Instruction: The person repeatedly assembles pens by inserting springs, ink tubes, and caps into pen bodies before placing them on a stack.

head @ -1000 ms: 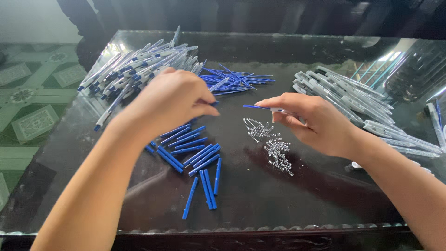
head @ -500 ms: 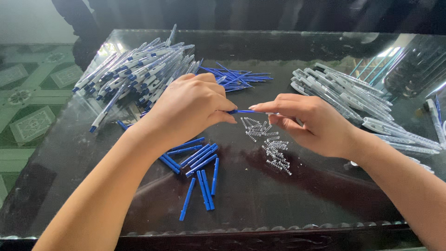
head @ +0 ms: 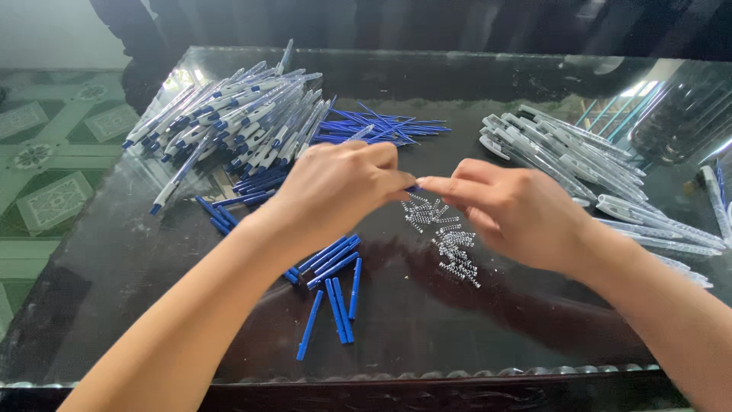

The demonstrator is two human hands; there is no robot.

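My left hand (head: 335, 187) and my right hand (head: 511, 210) meet fingertip to fingertip above the dark glass table (head: 457, 336). Between the fingertips a small blue pen part (head: 412, 189) shows; most of it is hidden by the fingers. Just below the hands lies a scatter of small metal springs (head: 450, 244). Under my left wrist lie several loose blue pen barrels (head: 335, 286).
A heap of assembled blue-and-clear pens (head: 236, 122) fills the back left. Thin blue refills (head: 381, 126) lie at the back centre. Clear pen casings (head: 564, 152) spread along the right side. A dark rounded object (head: 679, 114) stands at the far right. Patterned floor tiles (head: 46, 168) show at the left.
My two hands have come together over the springs; the left hand moved right and the right hand moved left until the fingertips met on the blue part.
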